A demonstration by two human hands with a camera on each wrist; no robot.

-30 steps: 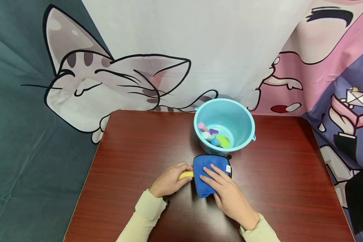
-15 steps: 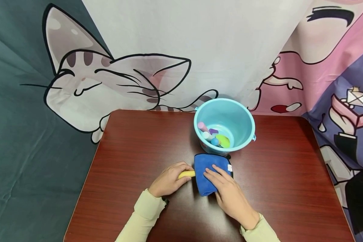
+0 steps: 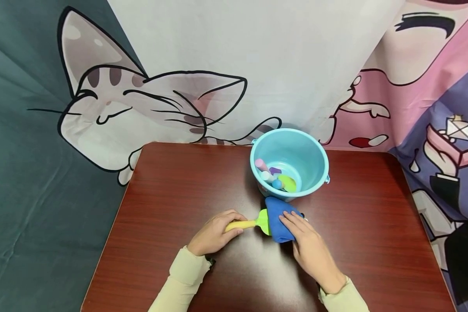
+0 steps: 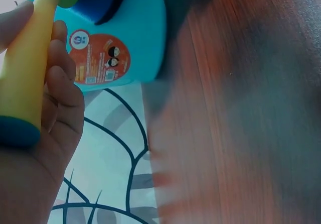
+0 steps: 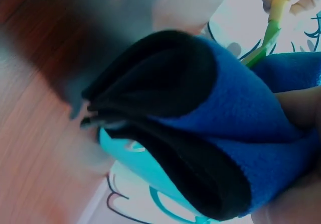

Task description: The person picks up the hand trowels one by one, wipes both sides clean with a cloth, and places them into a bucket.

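Note:
My left hand (image 3: 214, 234) grips the yellow handle (image 3: 239, 225) of a shovel-like toy; in the left wrist view the fingers curl round this handle (image 4: 31, 58), which has a dark blue end cap (image 4: 19, 131). The toy's green head (image 3: 263, 221) points right, its far part hidden under a blue cloth (image 3: 281, 223) with a black edge. With fingers on top, my right hand (image 3: 313, 249) holds the cloth around the head. The right wrist view shows the cloth (image 5: 246, 98) folded double, held between the thumb and fingers.
Just beyond the cloth stands a light blue bucket (image 3: 316, 173) near the table's back edge. Several colored toys lie inside it, among them a green piece (image 3: 287, 183) and a pink one (image 3: 261, 164). A printed curtain (image 3: 296, 52) hangs behind the brown table (image 3: 171, 186).
My right hand has moved right with the blue cloth, which is now folded narrower. Part of the green head has come into sight. The left hand has shifted slightly left with the handle.

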